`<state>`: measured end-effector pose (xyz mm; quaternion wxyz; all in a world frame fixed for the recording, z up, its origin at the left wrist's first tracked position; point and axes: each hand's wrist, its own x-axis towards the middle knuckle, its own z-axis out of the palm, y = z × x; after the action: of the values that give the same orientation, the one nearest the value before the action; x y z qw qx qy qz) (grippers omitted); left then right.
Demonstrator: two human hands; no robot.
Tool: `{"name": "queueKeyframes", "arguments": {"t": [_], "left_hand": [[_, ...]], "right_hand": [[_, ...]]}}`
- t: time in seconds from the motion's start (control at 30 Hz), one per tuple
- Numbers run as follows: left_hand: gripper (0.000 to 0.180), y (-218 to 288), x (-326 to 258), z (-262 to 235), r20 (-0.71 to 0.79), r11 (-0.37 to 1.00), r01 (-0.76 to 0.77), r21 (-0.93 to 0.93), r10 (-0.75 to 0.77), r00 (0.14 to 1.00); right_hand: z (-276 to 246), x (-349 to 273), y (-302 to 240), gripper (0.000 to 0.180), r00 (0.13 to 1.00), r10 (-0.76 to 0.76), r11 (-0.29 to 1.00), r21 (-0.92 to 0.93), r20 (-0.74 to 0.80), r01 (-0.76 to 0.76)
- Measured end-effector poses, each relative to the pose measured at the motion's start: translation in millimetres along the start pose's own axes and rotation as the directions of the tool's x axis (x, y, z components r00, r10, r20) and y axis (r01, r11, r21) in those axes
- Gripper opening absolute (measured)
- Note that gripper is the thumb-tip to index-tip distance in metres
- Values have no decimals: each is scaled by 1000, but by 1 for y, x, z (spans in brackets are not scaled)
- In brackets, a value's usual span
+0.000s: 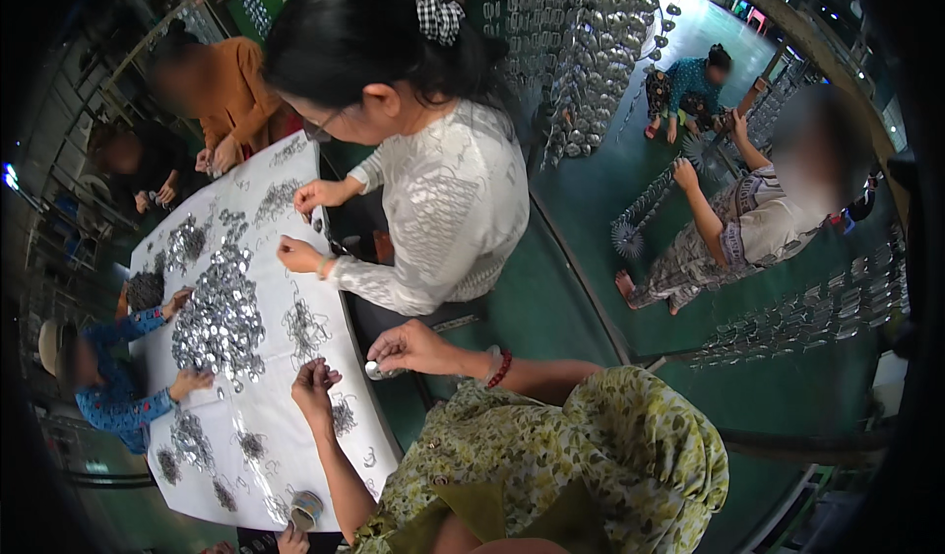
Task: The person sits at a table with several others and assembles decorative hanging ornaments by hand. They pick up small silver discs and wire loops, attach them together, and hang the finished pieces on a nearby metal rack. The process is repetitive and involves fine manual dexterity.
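Observation:
My right hand (411,349), with a red bead bracelet at its wrist, pinches a small shiny silvery round piece (372,368) just off the table's edge. My left hand (315,392) is raised over the white tabletop (335,460), its fingers drawn together. Whatever they hold, if anything, is too small to make out. Below and beside this hand lies a small heap of thin wire hooks (343,416). Another tangle of wire hooks (305,327) is spread farther up the table. A large pile of shiny metal pieces (221,308) covers the table's middle.
A co-worker in a white lace top (433,209) sits close beside me; others work around the table. A round tin (305,507) stands at the near end, by another person's hand. Strings of metal pieces (581,62) hang behind. A standing person (748,199) handles more strings at right.

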<state>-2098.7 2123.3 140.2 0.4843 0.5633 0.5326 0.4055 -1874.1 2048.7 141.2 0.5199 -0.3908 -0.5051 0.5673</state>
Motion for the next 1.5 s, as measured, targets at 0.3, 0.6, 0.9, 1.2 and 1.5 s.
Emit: {"name": "queueKeyframes", "arguments": {"t": [0.3,0.6,0.9,1.2,1.5], "left_hand": [[15,71,-48,24,138,967,-248,57,239,961],[14,75,-75,38,133,984,115,-139,-97,986],[13,64,-99,54,-149,1000,-21,-23,18,989],[14,56,-114,75,-347,996,-85,2,81,934],[27,39,-88,54,-208,858,-189,-477,99,973]], "right_hand": [[0,-13,-27,21,986,55,996,-60,-160,-65],[3,-5,-25,22,993,100,995,-5,-70,-101],[7,-8,-29,26,992,122,992,23,25,-123],[19,-12,-50,26,998,39,993,-117,39,-34],[30,18,-36,27,987,-125,985,-106,98,136]]}}
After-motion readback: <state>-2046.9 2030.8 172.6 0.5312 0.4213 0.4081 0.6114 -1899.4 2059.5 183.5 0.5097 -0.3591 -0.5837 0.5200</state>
